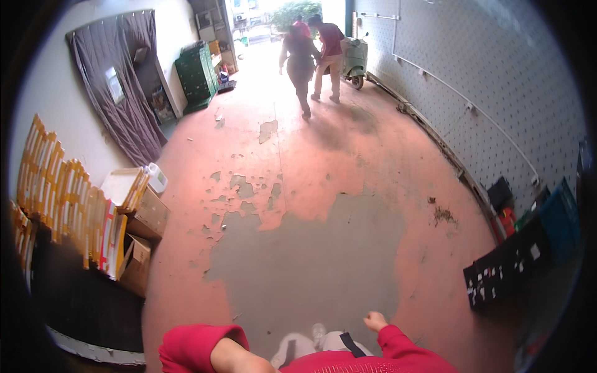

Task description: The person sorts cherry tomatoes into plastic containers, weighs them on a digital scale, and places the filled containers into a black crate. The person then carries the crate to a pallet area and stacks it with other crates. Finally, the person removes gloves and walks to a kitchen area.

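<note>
My right hand (375,321) hangs beside my right thigh below a red sleeve, its fingers curled closed. Nothing shows in it, and it touches nothing that I can see. On the left, my bare forearm (231,359) comes out of a pushed-up red sleeve (202,345) and bends in toward my body. The left hand itself lies past the lower edge of the picture. Below me are my light trousers (295,348) and one pale shoe (318,332), over a grey worn patch (311,261) of the floor.
Two people (300,62) walk near the bright doorway, beside a pale green scooter (355,59). Yellow-edged frames or panels (56,180) and cardboard boxes (148,214) stand along the left. Dark boxes (504,273) line the right wall. A grey curtain (112,81) covers a side opening.
</note>
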{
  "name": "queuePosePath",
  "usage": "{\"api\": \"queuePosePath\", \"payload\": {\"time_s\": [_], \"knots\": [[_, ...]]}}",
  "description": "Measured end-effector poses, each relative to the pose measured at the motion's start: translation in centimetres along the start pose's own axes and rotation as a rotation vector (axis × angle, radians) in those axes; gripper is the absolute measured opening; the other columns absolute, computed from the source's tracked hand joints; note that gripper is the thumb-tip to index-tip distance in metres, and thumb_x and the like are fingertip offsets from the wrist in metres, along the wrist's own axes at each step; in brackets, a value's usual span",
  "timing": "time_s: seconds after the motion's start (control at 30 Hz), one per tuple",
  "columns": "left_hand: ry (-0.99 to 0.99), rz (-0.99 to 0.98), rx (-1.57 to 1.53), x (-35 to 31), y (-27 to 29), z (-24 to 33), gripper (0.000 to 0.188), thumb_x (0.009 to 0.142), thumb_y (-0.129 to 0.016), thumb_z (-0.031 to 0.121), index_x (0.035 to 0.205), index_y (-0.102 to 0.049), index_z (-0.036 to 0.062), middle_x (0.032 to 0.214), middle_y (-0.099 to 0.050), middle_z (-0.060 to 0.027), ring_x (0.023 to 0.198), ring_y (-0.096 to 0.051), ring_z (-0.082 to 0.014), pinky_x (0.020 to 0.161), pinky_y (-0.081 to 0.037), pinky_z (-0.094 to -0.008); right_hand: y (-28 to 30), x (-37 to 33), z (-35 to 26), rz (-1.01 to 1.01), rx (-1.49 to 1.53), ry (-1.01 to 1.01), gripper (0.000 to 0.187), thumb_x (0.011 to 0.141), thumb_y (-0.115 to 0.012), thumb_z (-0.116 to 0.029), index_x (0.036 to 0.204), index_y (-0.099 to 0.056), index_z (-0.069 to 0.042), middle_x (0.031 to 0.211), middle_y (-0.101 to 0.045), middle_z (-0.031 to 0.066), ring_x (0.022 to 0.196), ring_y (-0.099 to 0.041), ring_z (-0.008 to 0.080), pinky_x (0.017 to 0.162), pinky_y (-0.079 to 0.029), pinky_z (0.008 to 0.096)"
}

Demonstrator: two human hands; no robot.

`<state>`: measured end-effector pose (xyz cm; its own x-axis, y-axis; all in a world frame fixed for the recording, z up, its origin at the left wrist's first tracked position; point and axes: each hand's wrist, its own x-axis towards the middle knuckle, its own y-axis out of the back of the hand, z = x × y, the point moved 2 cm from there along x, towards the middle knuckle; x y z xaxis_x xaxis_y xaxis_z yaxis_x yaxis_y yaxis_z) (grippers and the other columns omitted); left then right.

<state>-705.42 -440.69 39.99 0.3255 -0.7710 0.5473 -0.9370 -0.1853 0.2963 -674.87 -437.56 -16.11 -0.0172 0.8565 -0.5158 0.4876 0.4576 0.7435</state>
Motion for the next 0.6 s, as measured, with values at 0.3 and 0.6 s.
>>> {"api": "queuePosePath", "payload": {"time_s": [0.3, 0.6], "knots": [[0.079, 0.045, 0.012, -30.1, 0.0, -16.3, 0.012, 0.089, -0.054, 0.007, 0.081, -0.062, 0.0024, 0.065, -0.058, 0.0028, 0.059, -0.057, -0.0079, 0.076, -0.047, -0.0219, 13.2, 31.3, -21.8, 0.016, 0.144, 0.207, 0.028, 0.081, -0.056, -0.027, 0.097, -0.066, -0.007, 0.096, -0.066, 0.0157, 0.094, -0.062, 0.033, 0.082, -0.049, 0.0413], [0.037, 0.148, 0.008, -56.3, 0.4, -40.2, 0.014, 0.086, -0.055, 0.003, 0.073, -0.062, 0.0022, 0.063, -0.058, 0.0022, 0.058, -0.057, -0.0085, 0.077, -0.048, -0.0241, 18.5, 46.9, -14.0, -0.316, -0.074, -0.247, 0.039, 0.074, -0.056, -0.041, 0.094, -0.072, -0.011, 0.099, -0.067, 0.0144, 0.098, -0.062, 0.0322, 0.088, -0.048, 0.0396]]}}
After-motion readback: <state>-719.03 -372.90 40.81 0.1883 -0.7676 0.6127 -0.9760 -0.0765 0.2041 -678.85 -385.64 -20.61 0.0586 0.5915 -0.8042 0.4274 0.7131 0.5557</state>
